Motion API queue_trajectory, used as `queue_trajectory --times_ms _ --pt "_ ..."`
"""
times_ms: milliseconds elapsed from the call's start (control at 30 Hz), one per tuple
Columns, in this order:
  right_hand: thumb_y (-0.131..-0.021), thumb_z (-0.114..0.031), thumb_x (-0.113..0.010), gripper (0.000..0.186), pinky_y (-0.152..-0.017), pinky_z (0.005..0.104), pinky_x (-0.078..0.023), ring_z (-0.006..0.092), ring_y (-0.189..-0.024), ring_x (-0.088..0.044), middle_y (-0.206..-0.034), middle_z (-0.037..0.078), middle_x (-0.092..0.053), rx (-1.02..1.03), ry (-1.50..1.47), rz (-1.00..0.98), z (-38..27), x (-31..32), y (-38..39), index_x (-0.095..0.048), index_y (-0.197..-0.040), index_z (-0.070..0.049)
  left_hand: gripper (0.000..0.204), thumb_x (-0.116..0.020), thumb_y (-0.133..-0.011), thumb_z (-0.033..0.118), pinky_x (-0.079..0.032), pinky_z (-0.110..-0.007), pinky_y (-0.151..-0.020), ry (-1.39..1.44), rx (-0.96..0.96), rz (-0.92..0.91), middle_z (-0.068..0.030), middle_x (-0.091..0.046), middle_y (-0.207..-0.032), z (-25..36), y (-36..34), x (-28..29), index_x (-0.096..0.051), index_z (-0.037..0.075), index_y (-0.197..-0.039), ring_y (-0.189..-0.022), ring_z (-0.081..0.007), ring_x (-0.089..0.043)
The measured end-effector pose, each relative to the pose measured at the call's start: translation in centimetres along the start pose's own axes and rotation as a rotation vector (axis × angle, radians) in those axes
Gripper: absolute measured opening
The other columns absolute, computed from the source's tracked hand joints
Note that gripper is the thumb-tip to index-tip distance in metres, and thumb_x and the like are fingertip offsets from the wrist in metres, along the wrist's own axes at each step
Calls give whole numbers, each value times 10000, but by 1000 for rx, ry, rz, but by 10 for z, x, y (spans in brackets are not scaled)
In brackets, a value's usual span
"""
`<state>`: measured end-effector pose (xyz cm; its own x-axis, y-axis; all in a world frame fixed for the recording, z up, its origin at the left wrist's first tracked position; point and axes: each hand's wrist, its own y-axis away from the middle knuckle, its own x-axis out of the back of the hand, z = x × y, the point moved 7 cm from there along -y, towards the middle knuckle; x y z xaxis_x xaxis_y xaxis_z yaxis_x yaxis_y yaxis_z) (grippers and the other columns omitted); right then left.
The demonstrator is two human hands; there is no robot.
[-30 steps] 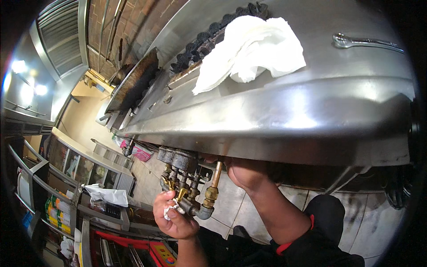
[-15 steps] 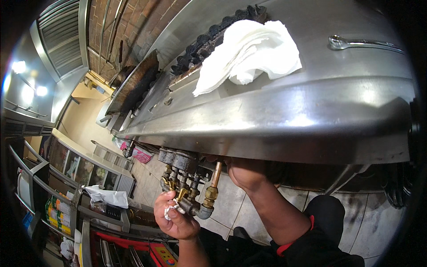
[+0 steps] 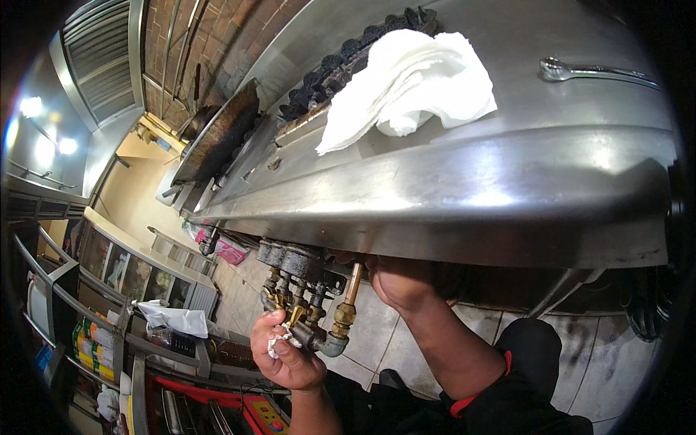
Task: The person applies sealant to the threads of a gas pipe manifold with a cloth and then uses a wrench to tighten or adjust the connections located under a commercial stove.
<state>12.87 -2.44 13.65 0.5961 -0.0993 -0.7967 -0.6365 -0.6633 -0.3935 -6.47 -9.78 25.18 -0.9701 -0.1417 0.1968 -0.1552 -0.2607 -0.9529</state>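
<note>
My left hand [image 3: 286, 357] pinches a small crumpled bit of white paper [image 3: 275, 346] between thumb and fingers. It is right beside a cluster of gas valves [image 3: 299, 297] with brass levers and grey fittings, hung under the front edge of a steel cooking range [image 3: 464, 188]. My right hand [image 3: 400, 283] reaches under that edge, close to an upright copper pipe [image 3: 354, 283] with a brass coupling [image 3: 344, 316]. The steel edge and the pipe hide most of its fingers, so its grip does not show.
On the steel top lie a stack of white paper towels [image 3: 413, 87], a chrome wrench [image 3: 594, 71] and a small metal fitting [image 3: 274, 164]. Black burner nozzles [image 3: 341, 61] and a large wok [image 3: 217, 138] are farther back. Shelving [image 3: 109, 319] stands at left, above a tiled floor [image 3: 370, 337].
Both hands stay in nearly the same place. The view has shifted very slightly; nothing has visibly been taken hold of or let go.
</note>
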Motion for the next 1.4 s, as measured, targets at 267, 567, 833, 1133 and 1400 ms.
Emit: queue_trajectory --times_ms 267,567,833,1133,1400 --pt "-937 -272 -520 302 -810 395 -508 277 -872 -630 -976 163 -643 -31 186 -52 9 2 -3 -598 -1028 5 229 -468 -962 217 -410 -406 -903 13 5 8 -195 -564 -1007 0 0 0 -490 -10 -981 -962 -275 -538" --pt "-900 -249 -623 303 -874 422 -509 276 -967 -641 -1036 150 -652 -310 -35 -242 18 -9 -2 -597 -1078 -5 232 -485 -954 229 -409 -407 -908 15 -1 0 -185 -573 -1011 0 -1 2 -500 -3 -966 -975 -276 -540" --pt "-907 -197 -641 217 -893 297 -461 134 -954 -583 -997 28 -634 -489 -152 -463 -16 -47 13 -634 -1058 -41 243 -458 -978 218 -403 -391 -929 8 -20 -27 -192 -581 -1063 2 -1 1 -510 -19 -992 -977 -246 -549" --pt "-946 -231 -588 301 -908 300 -463 144 -1031 -590 -1108 85 -654 -399 181 -481 -44 -43 5 -634 -1153 -17 231 -481 -968 214 -417 -383 -905 37 -10 -13 -196 -577 -1049 3 -2 1 -514 -14 -988 -970 -253 -557" --pt "-955 -279 -570 337 -933 302 -452 159 -1056 -583 -1136 84 -637 -469 223 -446 -32 -44 10 -626 -1166 -22 242 -467 -969 201 -405 -388 -929 59 -7 -7 -207 -581 -1074 5 -1 0 -520 -34 -990 -986 -251 -557"
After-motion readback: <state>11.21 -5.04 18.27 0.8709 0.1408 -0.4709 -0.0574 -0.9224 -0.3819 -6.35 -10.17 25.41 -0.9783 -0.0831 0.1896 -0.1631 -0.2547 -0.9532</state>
